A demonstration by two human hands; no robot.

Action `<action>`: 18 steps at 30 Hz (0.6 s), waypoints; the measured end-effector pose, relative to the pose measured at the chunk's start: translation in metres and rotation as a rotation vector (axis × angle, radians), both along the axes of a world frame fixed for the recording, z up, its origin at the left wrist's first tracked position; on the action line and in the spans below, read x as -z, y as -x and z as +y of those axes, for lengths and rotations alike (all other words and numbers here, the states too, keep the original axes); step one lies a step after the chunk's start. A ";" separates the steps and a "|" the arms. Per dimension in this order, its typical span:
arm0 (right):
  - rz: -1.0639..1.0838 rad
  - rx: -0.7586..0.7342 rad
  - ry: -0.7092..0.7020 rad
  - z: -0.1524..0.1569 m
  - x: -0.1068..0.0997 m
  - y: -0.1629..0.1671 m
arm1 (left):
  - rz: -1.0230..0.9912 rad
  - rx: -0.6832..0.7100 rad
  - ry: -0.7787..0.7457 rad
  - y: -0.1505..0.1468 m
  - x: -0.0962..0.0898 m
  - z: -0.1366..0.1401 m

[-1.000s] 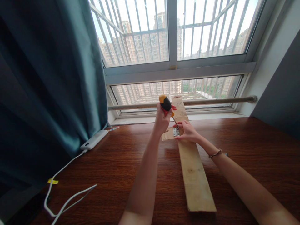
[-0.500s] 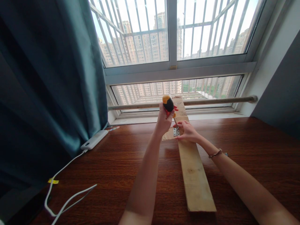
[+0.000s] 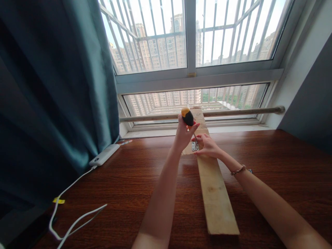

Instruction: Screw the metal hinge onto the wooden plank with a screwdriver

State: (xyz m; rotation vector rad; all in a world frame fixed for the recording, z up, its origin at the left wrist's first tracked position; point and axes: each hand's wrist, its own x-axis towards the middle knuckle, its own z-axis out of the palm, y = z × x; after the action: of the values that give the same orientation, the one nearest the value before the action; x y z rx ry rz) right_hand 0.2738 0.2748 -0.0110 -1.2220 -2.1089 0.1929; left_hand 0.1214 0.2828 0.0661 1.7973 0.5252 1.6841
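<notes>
My left hand point(image 3: 184, 133) is closed round the black-and-yellow handle of a screwdriver point(image 3: 187, 117). The shaft slants down to a small silver hinge point(image 3: 193, 146), where its tip is too small to make out clearly. My right hand point(image 3: 207, 146) grips the hinge, the thumb at its near edge and a finger at its far edge. Beneath the hinge lie a long wooden board point(image 3: 216, 193) and a shorter wooden piece point(image 3: 187, 149) that sticks out to the left, partly covered by my left hand.
The boards rest on a brown wooden table point(image 3: 124, 193). A white power strip point(image 3: 105, 155) with a white cable point(image 3: 74, 186) lies at the left beside a blue curtain point(image 3: 64, 86). Behind the table, a horizontal rail point(image 3: 241, 111) runs before the window, close to the long board's far end.
My left hand and the screwdriver handle have shifted slightly right and down, and the fingers have turned round the handle. My right hand and the boards stay in place.
</notes>
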 end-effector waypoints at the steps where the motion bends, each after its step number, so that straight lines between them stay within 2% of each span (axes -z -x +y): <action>1: 0.005 0.002 0.004 0.000 0.000 0.000 | 0.003 -0.007 0.004 0.000 0.000 0.000; 9: -0.006 -0.006 0.015 0.002 0.001 -0.001 | 0.102 -0.121 -0.051 0.007 -0.004 -0.003; 18: -0.007 -0.017 0.000 -0.001 -0.001 -0.001 | -0.007 -0.043 0.054 0.010 -0.008 -0.002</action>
State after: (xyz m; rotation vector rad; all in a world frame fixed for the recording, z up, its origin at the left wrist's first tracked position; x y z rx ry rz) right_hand 0.2745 0.2742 -0.0104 -1.2067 -2.1260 0.1964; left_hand 0.1114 0.2808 0.0739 1.7525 0.6039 1.6885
